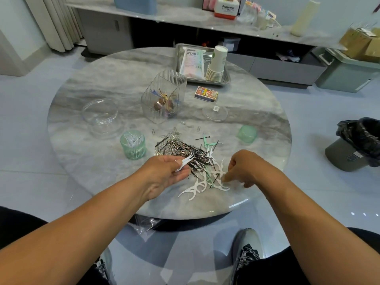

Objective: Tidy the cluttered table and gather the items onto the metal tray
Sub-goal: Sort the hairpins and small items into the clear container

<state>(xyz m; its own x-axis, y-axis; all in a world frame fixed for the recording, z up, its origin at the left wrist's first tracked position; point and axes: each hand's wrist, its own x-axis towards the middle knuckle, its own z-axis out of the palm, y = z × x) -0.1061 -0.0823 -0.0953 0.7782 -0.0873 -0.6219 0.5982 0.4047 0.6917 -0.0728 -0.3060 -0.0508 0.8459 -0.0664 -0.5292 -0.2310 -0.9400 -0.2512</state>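
Head view: left hand [167, 171] pinches a few white floss picks [185, 161] between thumb and fingers; right hand [243, 168], fingers curled, pinches at the loose floss picks [202, 185] on the round table [102, 161], too tangled to count; beside them one heap of hairpins and paper clips [181, 148]; two green jars [133, 144]; far side, one metal tray [225, 79] holding one cup stack [217, 63] and one packet [192, 62].
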